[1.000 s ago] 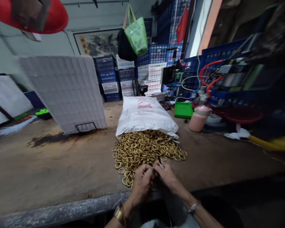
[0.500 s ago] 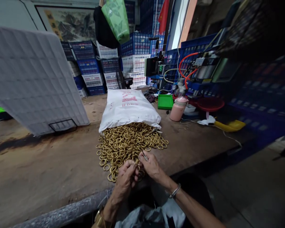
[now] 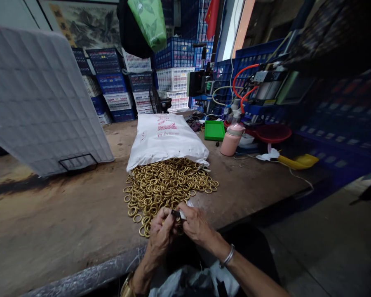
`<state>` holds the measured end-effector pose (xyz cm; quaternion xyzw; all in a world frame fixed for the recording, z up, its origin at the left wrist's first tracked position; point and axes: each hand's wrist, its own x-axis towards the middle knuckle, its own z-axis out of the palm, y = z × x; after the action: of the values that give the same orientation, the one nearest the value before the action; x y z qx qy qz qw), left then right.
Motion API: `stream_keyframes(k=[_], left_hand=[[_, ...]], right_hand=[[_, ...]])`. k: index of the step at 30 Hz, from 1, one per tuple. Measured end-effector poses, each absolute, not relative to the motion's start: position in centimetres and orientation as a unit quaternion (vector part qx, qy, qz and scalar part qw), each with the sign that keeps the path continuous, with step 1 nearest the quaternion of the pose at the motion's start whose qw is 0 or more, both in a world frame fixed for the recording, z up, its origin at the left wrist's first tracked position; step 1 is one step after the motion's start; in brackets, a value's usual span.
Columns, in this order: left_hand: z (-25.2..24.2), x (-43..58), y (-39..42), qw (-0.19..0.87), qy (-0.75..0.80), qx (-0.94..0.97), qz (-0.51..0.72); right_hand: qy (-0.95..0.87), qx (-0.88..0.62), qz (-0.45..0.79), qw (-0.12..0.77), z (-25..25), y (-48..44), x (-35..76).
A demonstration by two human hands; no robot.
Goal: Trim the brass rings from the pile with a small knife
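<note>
The right hand (image 3: 198, 226) pinches a small tool (image 3: 182, 214), probably for control; the left hand (image 3: 160, 232) curls, one cannot tell around what, beside rings (image 3: 163, 183) seemingly placed within reach.

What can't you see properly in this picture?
All in the head view:
- Whether the left hand holds a ring: its own fingers hide that.
- The whole small tool in the right hand: partly covered by that hand.
- How many gold-coloured rings are inside the white sack: its cloth hides them.
- The red print: too small and blurry.
- The green bag's top: cut off by the upper edge.
</note>
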<state>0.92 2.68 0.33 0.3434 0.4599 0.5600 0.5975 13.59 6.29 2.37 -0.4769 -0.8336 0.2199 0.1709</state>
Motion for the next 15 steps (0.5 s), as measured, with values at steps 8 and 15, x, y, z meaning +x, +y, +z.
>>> stream_keyframes(k=[8,15], left_hand=[[-0.3,0.6,2.3,0.596,0.458,0.352,0.558],[2.3,0.6,1.5,0.681,0.375,0.282,0.562]], right_hand=[[-0.815,-0.541,0.170,0.115,0.7,7.1,13.1],[-0.754,-0.566,0.251,0.220,0.6,8.4,14.0]])
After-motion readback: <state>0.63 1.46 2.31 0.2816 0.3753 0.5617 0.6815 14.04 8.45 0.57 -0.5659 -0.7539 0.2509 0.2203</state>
